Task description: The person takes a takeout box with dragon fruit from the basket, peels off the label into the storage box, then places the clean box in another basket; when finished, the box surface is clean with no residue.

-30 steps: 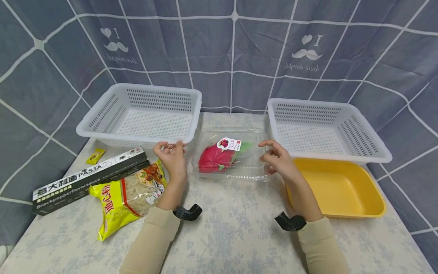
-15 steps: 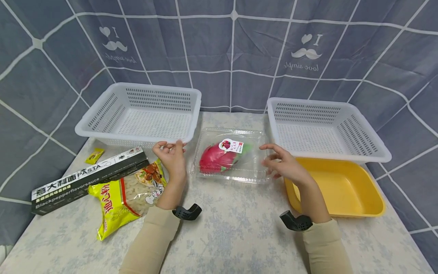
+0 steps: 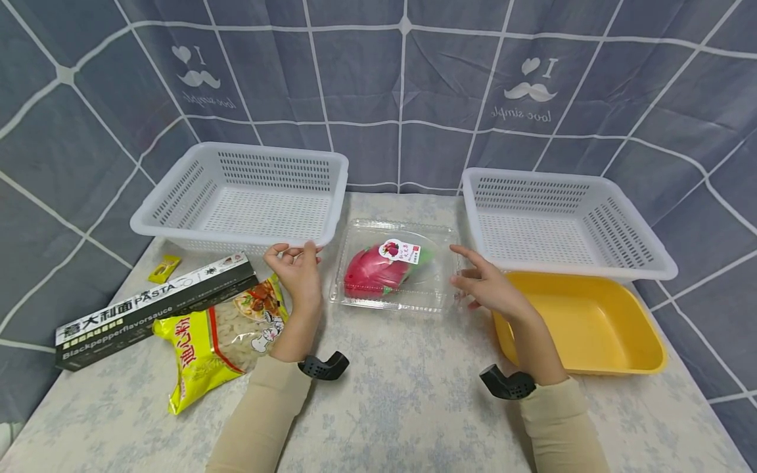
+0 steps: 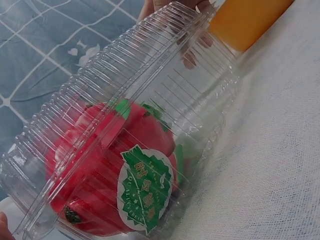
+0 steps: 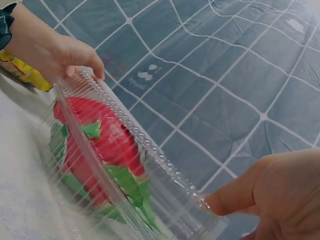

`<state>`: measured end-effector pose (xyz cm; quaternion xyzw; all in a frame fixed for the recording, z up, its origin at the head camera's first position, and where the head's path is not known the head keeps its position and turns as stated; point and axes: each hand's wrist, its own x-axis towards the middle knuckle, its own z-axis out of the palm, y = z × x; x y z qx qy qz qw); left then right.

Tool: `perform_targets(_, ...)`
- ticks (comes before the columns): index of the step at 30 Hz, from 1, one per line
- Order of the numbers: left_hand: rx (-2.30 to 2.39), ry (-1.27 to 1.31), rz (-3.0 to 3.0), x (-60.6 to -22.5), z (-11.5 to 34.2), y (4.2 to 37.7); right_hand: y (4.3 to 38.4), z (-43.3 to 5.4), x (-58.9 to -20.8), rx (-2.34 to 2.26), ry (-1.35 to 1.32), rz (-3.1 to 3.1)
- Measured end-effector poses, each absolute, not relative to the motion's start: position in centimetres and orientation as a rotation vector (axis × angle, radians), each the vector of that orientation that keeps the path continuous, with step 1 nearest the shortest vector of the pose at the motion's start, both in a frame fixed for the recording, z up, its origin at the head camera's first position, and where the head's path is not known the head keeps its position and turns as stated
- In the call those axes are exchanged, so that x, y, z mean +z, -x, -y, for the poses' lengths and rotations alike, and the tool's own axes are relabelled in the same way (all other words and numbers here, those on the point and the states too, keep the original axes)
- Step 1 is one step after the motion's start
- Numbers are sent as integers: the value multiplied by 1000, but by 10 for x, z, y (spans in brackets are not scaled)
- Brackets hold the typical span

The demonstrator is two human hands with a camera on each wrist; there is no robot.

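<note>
Shifted since one second ago: right hand (image 3: 492,286), slightly rightward; left hand (image 3: 296,270), in place. Wall cloth (image 3: 361,79): blue grid, lettered "I" with heart and "love simple," mirrored. Worktop (image 3: 396,387): pale floral, open room toward the near side. Left white basket (image 3: 266,211) and right white basket (image 3: 526,240): slotted. Yellow tub (image 3: 582,328): against right basket's front edge. Clear box (image 3: 434,279): between the hands, narrow strip to left basket; lid sticker (image 3: 399,251) too small to read; green label (image 4: 145,190), "FRESH." Carton (image 3: 156,310): "PASTA," "Blackpepperflavorsauce." Pasta bag (image 3: 233,338): yellow, beside carton. Dragon fruit (image 3: 369,272): inside box, left portion. Right hand: fingers spread at box's right edge; left: loosely curled near basket rim; contact uncertain for both. Small packet (image 3: 164,269): yellow, behind carton.
</note>
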<state>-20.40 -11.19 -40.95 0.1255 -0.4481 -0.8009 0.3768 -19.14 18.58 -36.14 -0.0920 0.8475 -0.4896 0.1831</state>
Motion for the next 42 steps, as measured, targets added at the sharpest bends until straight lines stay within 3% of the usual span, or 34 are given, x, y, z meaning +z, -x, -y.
perform_targets(14,-2102,-462,1204,-409,107,200,186,-183,-357,-1290,226,-2525)
perform_targets(22,-2190,-573,1564,-412,101,193,184,-180,-354,-1150,191,-2644)
perform_targets(42,-2157,-284,2221,-408,113,168,166,-171,-337,-961,362,-2838)
